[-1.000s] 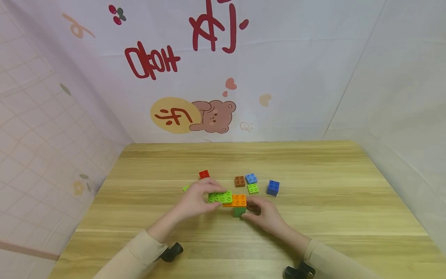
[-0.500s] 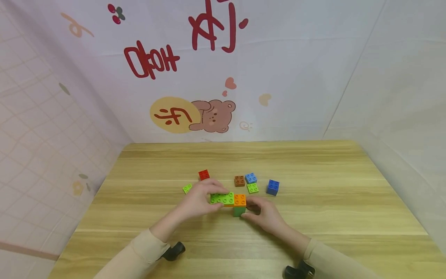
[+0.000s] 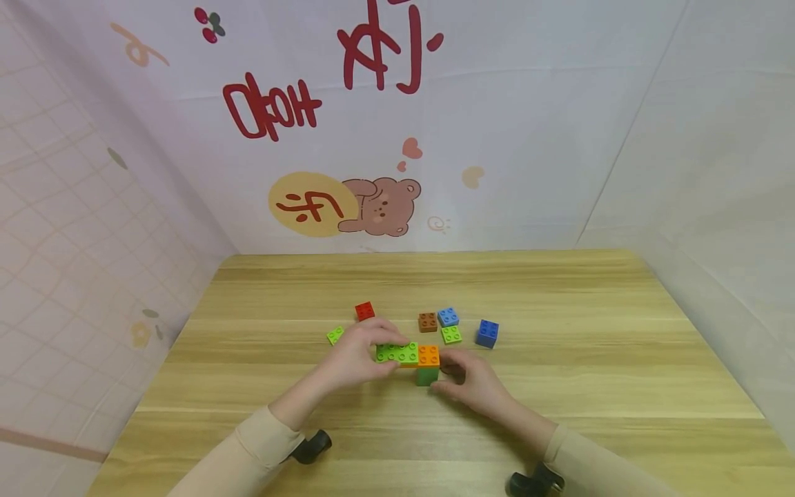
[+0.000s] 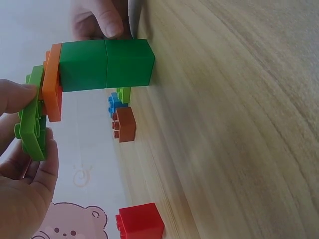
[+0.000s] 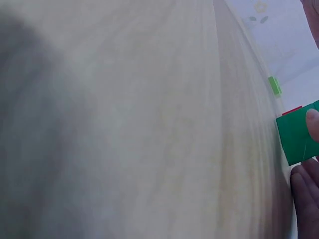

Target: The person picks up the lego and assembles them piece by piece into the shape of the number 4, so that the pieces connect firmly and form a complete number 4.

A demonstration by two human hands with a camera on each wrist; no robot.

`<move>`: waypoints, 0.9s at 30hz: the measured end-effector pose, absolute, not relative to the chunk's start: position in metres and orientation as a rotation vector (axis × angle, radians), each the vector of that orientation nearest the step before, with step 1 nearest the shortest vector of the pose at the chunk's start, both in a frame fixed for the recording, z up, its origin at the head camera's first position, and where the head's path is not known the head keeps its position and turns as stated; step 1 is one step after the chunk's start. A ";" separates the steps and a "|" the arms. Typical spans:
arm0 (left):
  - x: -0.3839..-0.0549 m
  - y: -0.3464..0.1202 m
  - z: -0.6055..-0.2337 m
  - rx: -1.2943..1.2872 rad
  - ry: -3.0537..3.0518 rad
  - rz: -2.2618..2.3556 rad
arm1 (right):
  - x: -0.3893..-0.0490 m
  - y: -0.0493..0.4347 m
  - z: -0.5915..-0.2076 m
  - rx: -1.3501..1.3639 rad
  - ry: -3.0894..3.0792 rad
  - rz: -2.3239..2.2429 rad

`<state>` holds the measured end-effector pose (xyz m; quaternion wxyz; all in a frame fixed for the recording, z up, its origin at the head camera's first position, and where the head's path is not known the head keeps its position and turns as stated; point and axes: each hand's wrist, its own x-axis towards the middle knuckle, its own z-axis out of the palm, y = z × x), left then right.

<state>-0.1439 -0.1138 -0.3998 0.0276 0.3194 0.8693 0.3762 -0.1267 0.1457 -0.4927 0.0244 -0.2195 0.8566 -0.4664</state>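
A lime-green building-block plate is pinched between the thumb and fingers of my left hand. It overlaps the left part of an orange plate, leaving several orange studs bare on the right. Under the orange plate stand two stacked green blocks, an upper green block and a lower green block. In the left wrist view the lime plate leans slightly against the orange one, its end jutting beyond it. My right hand holds the green stack from the right, thumb in front; the right wrist view shows a fingertip on the green.
Behind the hands lie a red block, a brown block, a light blue block, a small lime block and a dark blue block. Another lime block is left of them. A printed cloth wall rises behind the wooden table.
The lime plate has shifted slightly right and back over the orange plate with the left hand, then stayed there over the last half second. The right hand keeps its place at the green stack.
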 end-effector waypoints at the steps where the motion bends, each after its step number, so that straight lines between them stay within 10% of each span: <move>1: -0.144 -0.114 -0.399 0.987 2.683 1.163 | -0.127 0.146 -0.492 -0.673 2.649 -1.434; 27: -0.145 -0.112 -0.398 0.992 2.671 1.176 | -0.126 0.137 -0.449 -0.773 2.546 -1.757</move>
